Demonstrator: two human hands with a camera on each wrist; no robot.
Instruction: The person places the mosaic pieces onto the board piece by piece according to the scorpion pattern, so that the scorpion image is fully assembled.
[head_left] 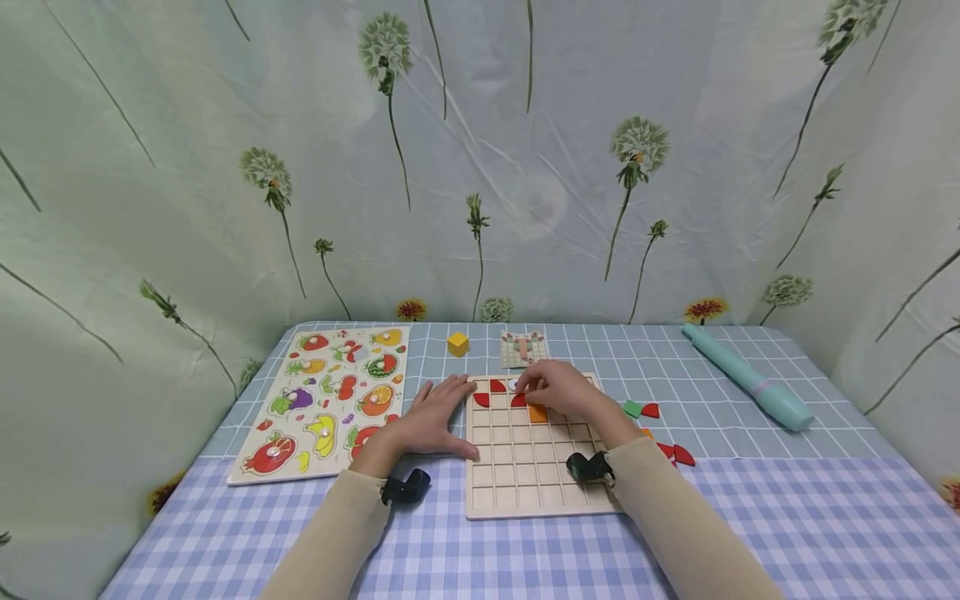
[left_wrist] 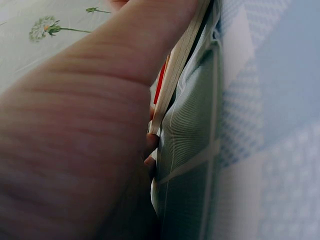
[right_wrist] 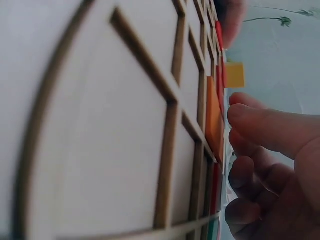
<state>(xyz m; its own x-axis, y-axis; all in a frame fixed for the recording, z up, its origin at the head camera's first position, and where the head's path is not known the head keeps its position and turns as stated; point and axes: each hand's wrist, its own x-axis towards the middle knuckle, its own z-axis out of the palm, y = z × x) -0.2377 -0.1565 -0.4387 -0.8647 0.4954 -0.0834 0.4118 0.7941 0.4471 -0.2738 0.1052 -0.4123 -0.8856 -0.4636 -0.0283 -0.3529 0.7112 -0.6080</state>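
Observation:
A wooden grid board (head_left: 513, 475) lies in front of me, with red quarter-circle pieces (head_left: 482, 400) and an orange square piece (head_left: 537, 413) in its far rows. At the board's left edge rests my left hand (head_left: 435, 421), fingers extended and thumb spread along the side. My right hand (head_left: 562, 389) hovers over the far rows, fingers bent downward beside a red piece (head_left: 518, 402) and the orange square. In the right wrist view, the loosely bent fingers (right_wrist: 270, 130) show nothing between them. Whether a fingertip touches the red piece is hidden.
Loose green (head_left: 632, 408) and red pieces (head_left: 683, 455) lie right of the board, partly behind my right forearm. Beyond it are a pattern card (head_left: 525, 350) and a yellow cube (head_left: 457, 343). A fruit puzzle (head_left: 251, 473) lies left, a teal tube (head_left: 727, 360) far right.

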